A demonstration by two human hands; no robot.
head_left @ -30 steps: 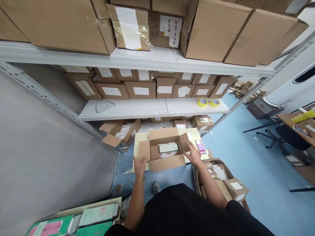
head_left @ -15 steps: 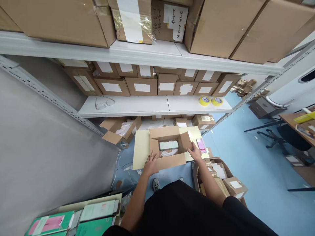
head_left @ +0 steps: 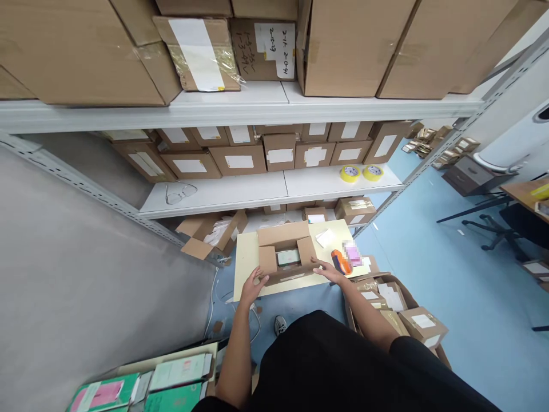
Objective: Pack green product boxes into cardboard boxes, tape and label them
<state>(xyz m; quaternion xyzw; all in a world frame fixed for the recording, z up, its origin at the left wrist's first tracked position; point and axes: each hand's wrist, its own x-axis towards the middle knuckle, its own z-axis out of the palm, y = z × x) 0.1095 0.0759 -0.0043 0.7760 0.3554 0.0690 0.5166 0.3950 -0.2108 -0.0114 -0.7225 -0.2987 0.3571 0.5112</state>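
Note:
An open cardboard box [head_left: 268, 260] sits on a cream board, its back and side flaps spread outward and its front flap raised. Inside lies a pale green-and-white small carton [head_left: 289, 257]. My left hand [head_left: 254, 284] grips the front left corner, thumb and fingers around the edge of the front flap. At the front right corner, my right hand [head_left: 328, 270] holds the other end of that flap. Right of the box, an orange and dark blue tool [head_left: 341, 262], perhaps a tape dispenser, rests beside a pink-and-white item [head_left: 352, 253]. White paper [head_left: 325, 237] lies behind.
Metal shelving [head_left: 240, 116] with many cartons stands ahead. Glasses [head_left: 180, 193] and two yellow tape rolls [head_left: 350, 173] rest on the middle shelf. A box of small cartons [head_left: 398, 292] is at my right, green boxes [head_left: 174, 397] at lower left, an open carton [head_left: 199, 229] far left.
The front flap has gone from lying outward to standing up. My right hand has shifted from the right flap to the front right corner. The view has tilted, and the orange tool now shows.

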